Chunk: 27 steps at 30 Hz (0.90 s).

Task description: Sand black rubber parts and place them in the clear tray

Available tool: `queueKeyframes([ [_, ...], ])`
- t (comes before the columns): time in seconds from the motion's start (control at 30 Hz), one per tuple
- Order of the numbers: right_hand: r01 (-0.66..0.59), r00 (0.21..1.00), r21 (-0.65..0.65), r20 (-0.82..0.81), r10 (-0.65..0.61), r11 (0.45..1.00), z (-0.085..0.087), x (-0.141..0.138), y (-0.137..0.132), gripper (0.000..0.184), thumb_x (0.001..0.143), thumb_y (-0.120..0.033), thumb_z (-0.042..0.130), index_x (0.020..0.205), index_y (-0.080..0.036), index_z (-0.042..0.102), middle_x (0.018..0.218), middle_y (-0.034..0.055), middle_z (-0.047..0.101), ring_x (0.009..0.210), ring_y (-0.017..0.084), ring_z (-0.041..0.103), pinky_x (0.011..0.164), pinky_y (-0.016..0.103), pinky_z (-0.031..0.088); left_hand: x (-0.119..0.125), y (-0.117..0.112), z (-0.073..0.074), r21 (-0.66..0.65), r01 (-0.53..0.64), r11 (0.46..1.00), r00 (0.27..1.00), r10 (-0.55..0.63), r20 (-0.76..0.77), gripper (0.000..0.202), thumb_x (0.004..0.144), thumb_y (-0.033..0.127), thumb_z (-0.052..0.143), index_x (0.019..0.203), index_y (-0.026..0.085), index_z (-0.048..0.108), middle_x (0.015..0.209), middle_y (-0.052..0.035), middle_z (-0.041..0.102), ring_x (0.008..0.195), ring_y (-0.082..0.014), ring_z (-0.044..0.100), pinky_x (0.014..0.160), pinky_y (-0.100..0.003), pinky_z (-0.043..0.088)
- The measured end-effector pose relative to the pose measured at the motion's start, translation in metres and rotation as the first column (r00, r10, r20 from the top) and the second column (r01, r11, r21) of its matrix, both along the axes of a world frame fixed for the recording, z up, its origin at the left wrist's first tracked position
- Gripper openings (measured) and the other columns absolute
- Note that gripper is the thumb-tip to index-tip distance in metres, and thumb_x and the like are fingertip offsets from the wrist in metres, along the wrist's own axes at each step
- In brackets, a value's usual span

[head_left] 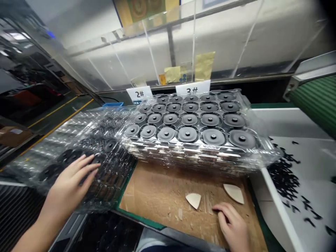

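My left hand (70, 183) lies flat, fingers stretched out, on top of a stack of clear plastic trays (39, 154) at the left that holds a few dark round discs. My right hand (232, 225) rests on a brown cardboard sheet (160, 196), fingers curled down, with nothing visible in it. Two pale wedge-shaped pieces (193, 200) lie on the cardboard just beyond its fingertips. Behind the cardboard stands a stack of clear trays (194, 150) whose top tray is filled with several dark grey round discs (187, 134).
A white bin (288, 122) at the right holds a heap of small black parts (283, 178). Labels "2#" (139, 93) and "3#" stand behind the trays under a clear acrylic guard. A green ribbed belt (317, 98) runs at the far right.
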State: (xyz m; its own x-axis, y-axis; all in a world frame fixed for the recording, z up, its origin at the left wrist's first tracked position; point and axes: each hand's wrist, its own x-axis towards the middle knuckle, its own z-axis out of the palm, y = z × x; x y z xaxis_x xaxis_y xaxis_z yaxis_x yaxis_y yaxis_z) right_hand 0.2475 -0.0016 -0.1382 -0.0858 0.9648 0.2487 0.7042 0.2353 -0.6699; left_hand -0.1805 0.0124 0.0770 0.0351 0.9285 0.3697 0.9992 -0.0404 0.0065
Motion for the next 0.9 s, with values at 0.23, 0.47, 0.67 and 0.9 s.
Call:
queueKeyframes([
  [0.23, -0.063, 0.996, -0.096, 0.049, 0.068, 0.993, 0.036, -0.006, 0.006, 0.032, 0.081, -0.009, 0.036, 0.078, -0.021, 0.066, 0.08, 0.0044, 0.068, 0.075, 0.018, 0.068, 0.066, 0.026, 0.054, 0.061, -0.005, -0.109, -0.237, 0.468, 0.851, 0.88, -0.474, 0.036, 0.033, 0.084, 0.022, 0.047, 0.112, 0.031, 0.062, 0.112, 0.0006, 0.071, 0.107, -0.0202, 0.063, 0.102, -0.041, 0.041],
  [0.47, -0.313, 0.913, 0.024, 0.282, 0.294, 0.95, 0.18, 0.05, 0.0, 0.035, 0.078, -0.007, 0.046, 0.099, -0.025, 0.068, 0.094, 0.0042, 0.07, 0.082, 0.017, 0.066, 0.069, 0.024, 0.054, 0.127, 0.007, -0.199, -0.272, 0.098, 0.957, 0.995, -0.091, 0.039, 0.042, 0.085, 0.028, 0.039, 0.117, 0.013, 0.062, 0.129, -0.02, 0.057, 0.121, -0.0369, 0.051, 0.096, -0.058, 0.04],
  [0.67, 0.035, 0.591, 0.197, 0.787, -0.179, 0.98, 0.312, 0.114, 0.063, 0.031, 0.087, -0.025, 0.043, 0.097, -0.025, 0.071, 0.09, 0.0063, 0.071, 0.085, 0.021, 0.062, 0.065, 0.032, 0.048, 0.122, 0.006, -0.211, -0.219, 0.186, 0.958, 0.979, -0.162, 0.123, 0.042, 0.087, 0.028, 0.034, 0.116, 0.019, 0.063, 0.129, -0.0133, 0.059, 0.122, -0.0312, 0.051, 0.099, -0.055, 0.037],
  [0.9, 0.346, 0.463, 0.177, 0.822, -0.332, 0.921, 0.33, 0.174, 0.161, 0.042, 0.088, -0.038, 0.056, 0.122, -0.014, 0.053, 0.115, 0.0119, 0.059, 0.104, 0.024, 0.056, 0.083, 0.041, 0.048, 0.114, 0.008, -0.22, -0.219, 0.209, 0.953, 0.969, -0.171, 0.18, 0.04, 0.086, 0.028, 0.037, 0.118, 0.023, 0.062, 0.13, -0.01, 0.059, 0.123, -0.0299, 0.05, 0.1, -0.054, 0.037],
])
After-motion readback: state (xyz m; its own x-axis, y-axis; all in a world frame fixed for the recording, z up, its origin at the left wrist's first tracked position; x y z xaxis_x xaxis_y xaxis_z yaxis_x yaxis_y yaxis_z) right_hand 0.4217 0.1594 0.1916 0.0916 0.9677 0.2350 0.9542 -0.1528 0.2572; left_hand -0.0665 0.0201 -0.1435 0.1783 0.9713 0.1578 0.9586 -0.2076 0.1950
